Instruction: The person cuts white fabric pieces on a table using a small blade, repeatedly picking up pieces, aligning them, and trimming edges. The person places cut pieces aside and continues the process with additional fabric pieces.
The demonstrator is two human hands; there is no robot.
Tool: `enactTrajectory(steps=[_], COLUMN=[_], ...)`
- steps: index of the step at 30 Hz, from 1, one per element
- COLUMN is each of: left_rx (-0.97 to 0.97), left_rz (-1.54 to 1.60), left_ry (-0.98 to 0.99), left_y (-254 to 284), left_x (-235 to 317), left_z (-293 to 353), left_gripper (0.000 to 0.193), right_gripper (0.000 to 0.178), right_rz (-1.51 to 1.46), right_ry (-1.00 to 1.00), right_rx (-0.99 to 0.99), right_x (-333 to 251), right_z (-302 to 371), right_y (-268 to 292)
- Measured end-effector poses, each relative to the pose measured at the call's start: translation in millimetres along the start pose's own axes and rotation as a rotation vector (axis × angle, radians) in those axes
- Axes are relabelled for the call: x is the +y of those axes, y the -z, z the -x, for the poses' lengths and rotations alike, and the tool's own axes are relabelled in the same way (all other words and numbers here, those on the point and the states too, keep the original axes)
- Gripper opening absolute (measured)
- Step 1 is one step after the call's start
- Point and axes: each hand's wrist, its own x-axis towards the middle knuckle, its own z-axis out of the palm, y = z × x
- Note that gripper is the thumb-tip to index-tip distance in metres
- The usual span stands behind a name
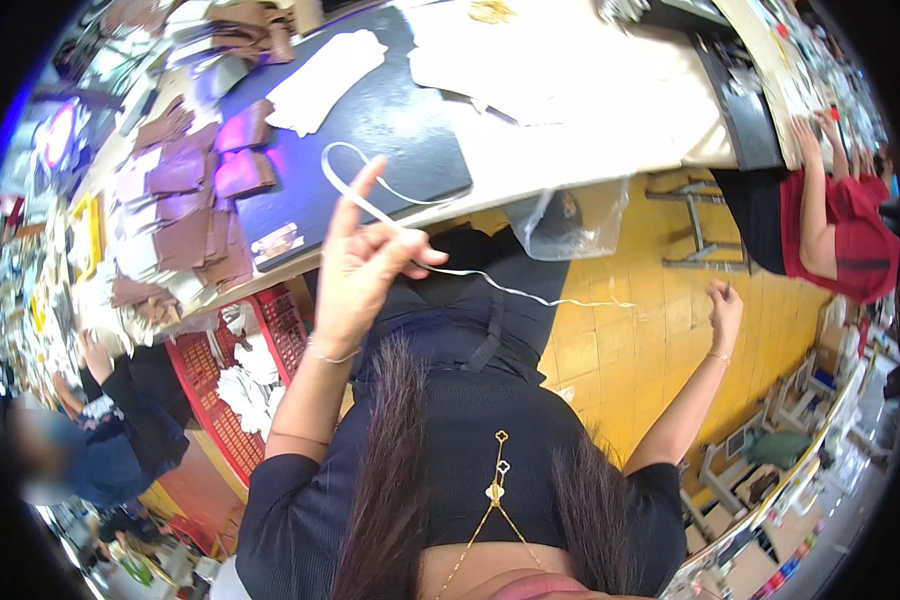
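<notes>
My left hand (355, 275) is raised over the table's front edge, its index finger pointing up. A narrow white strip (345, 185) is pinched between its thumb and fingers. Part of the strip curls in a loop beside the index finger; another length trails rightward in the air and thins out of sight. My right hand (725, 318) is held out at the far right with its fingers closed. Whether it grips the strip's end or something small cannot be made out. Below the loop lies a black mat (410, 150), with a stack of white pieces (330, 80) on it.
Brown leather pieces (195, 240) are piled at the table's left. A clear plastic bag (580, 225) hangs at the front edge. A red crate (205, 400) with white material stands lower left. One person in red (840, 235) is at right; another in dark clothes (130, 440) at left.
</notes>
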Motion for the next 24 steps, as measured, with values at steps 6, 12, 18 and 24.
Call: enactTrajectory(steps=[6,12,18,24], left_rx=[-0.459,-0.542,-0.454,-0.465], left_rz=[-0.451,-0.667,-0.583,-0.63], left_ry=[0.05,-0.055,-0.007,-0.053], left_y=[-12,0,18,16], left_x=[-19,-46,-71,-88], left_z=[5,17,27,29], left_gripper=[0.053,0.03,0.022,0.016], right_gripper=[0.04,0.024,0.032,0.034], right_rz=[-0.431,-0.518,-0.683,-0.731], right_ry=[0.554,0.238,0.506,0.639], right_rx=[-1.045,-1.233,-1.057,-0.842], right_x=[-296,-417,-469,-482], right_z=[173,222,190,193], right_y=[-119,-183,-189,-195])
